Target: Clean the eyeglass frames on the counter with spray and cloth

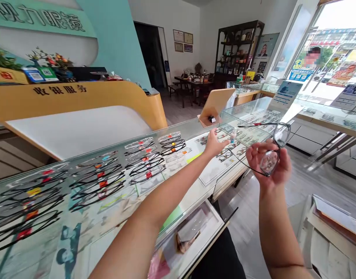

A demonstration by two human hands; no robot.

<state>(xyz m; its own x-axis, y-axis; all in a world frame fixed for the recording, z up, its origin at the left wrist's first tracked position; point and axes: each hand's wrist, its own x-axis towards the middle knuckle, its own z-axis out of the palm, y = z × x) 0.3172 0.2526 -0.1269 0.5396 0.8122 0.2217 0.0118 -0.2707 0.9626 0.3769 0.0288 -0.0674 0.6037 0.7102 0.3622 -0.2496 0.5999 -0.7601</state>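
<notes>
My right hand [270, 164] is raised at the right, its fingers wrapped round the front of a dark-framed pair of glasses [281, 133] whose temples stick out to the left. Over the glass counter my left hand [215, 145] reaches out with thumb and fingers apart, holding nothing. Just right of its fingers stands a small spray bottle [233, 135] with a blue label. A wooden-backed mirror [216, 104] stands on the counter beyond that hand. Rows of glasses [100, 182] with coloured tags lie on the counter to the left.
An open drawer [205, 223] with papers and plastic bags juts out below the counter. A white surface with a box [337, 217] is at the lower right. Behind the counter stands a curved yellow desk [114, 95]. More display cases [325, 116] line the window side.
</notes>
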